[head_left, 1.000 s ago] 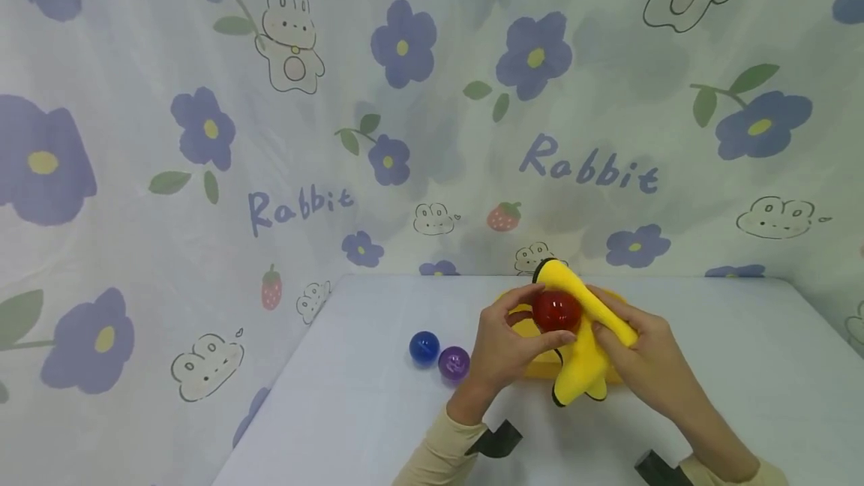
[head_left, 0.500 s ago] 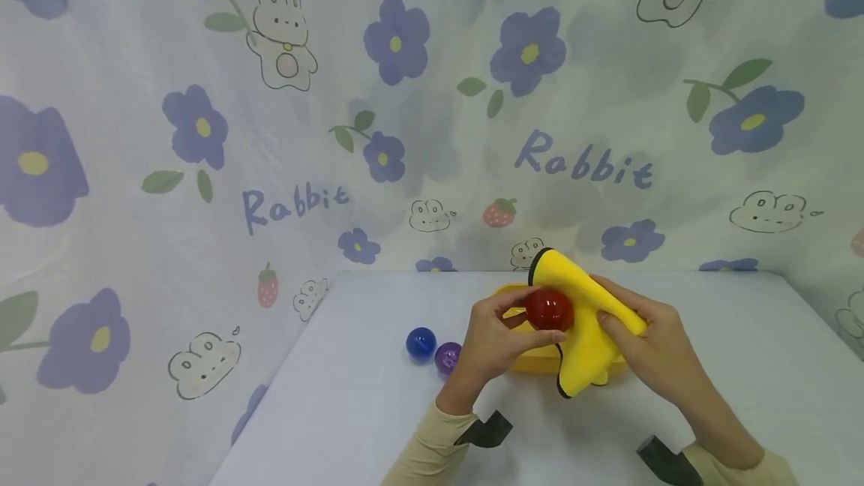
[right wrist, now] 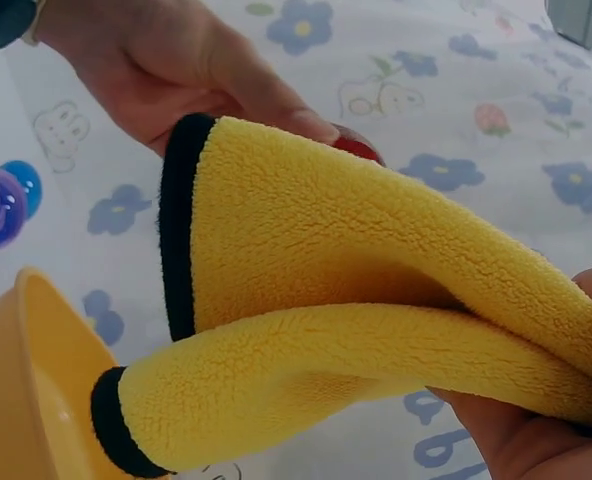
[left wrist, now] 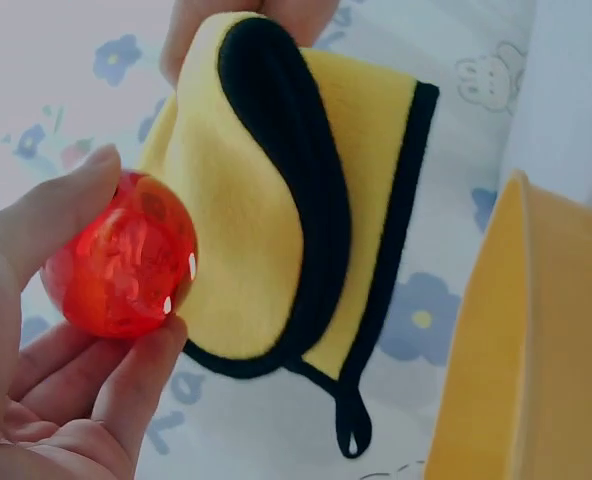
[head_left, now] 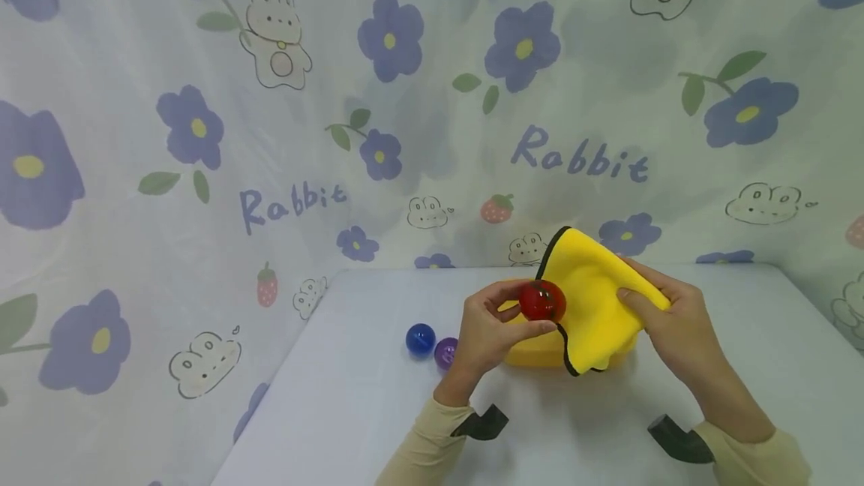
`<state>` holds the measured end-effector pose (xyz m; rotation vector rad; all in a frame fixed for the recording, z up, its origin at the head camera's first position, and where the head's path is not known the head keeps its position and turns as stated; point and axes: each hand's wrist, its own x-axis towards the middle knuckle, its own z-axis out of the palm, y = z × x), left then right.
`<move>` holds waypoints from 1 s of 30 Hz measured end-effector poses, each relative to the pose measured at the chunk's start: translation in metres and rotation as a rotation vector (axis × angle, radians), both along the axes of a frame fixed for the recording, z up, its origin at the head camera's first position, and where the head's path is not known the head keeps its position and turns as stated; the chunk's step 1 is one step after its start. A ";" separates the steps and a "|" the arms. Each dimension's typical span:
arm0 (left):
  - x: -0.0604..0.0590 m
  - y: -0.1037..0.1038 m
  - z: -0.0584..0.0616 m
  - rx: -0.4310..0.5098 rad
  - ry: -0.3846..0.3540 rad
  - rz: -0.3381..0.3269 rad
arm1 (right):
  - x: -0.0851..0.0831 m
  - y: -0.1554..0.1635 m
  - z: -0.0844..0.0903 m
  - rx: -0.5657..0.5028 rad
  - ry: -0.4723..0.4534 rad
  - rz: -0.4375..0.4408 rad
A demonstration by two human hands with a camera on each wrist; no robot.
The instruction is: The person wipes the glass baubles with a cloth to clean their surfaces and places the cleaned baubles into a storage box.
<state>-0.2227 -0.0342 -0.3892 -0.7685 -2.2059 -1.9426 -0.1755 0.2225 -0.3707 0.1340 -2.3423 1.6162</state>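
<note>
My left hand (head_left: 487, 332) pinches a shiny red see-through ball (head_left: 542, 301) between thumb and fingers, in front of the basin. In the left wrist view the red ball (left wrist: 126, 258) sits at the fingertips. My right hand (head_left: 675, 321) grips a yellow cloth (head_left: 597, 298) with black edging, thumb on the near side. The cloth hangs spread and folded just right of the ball, overlapping its edge in the head view. A black hanging loop (left wrist: 353, 425) shows at one corner. In the right wrist view the cloth (right wrist: 376, 240) hides most of the ball.
Behind and below the hands a yellow basin (head_left: 533, 355) stands on the white table (head_left: 337, 396). Left of it lie a blue ball (head_left: 421, 340) and a purple ball (head_left: 446, 353), the latter partly behind the left wrist. A patterned curtain (head_left: 432, 96) closes off the back.
My right hand has moved right and slightly up, drawing the cloth away from the ball so it opens wider. The left hand with the red ball has shifted slightly left and up.
</note>
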 end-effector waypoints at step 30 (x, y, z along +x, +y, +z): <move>-0.048 -0.021 -0.016 -0.118 -0.135 0.038 | -0.022 0.027 0.003 -0.816 -0.044 0.186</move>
